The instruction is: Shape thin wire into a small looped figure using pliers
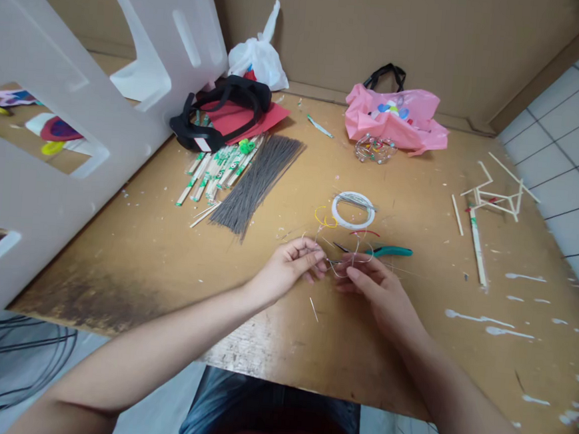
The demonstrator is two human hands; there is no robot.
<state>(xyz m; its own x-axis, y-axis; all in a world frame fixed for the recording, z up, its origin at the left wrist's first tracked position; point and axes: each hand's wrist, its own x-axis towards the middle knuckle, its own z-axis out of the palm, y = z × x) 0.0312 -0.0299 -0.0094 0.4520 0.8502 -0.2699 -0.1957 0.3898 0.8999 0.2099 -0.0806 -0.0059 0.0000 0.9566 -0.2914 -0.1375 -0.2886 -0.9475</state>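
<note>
My left hand (302,259) and my right hand (367,282) face each other over the middle of the table, fingers pinched. Between them is a thin bent wire piece (338,269) with curved loops, and both hands grip it. Its exact shape is hard to make out against the tabletop. Pliers (392,251) with teal handles lie just behind my right hand, which partly hides them. Beyond the hands rests a white ring (353,211) with short grey wires across it. To its left curls a yellow wire (325,216); a short straight wire (314,309) lies nearer me.
Grey wires (256,184) form a long bundle at left, beside wrapped chopsticks (218,168) and a black headband-like device (222,115). A pink bag (397,118) and a white bag (259,61) stand at the back. A stick frame (496,201) lies right; a white plastic panel (148,39) borders the left.
</note>
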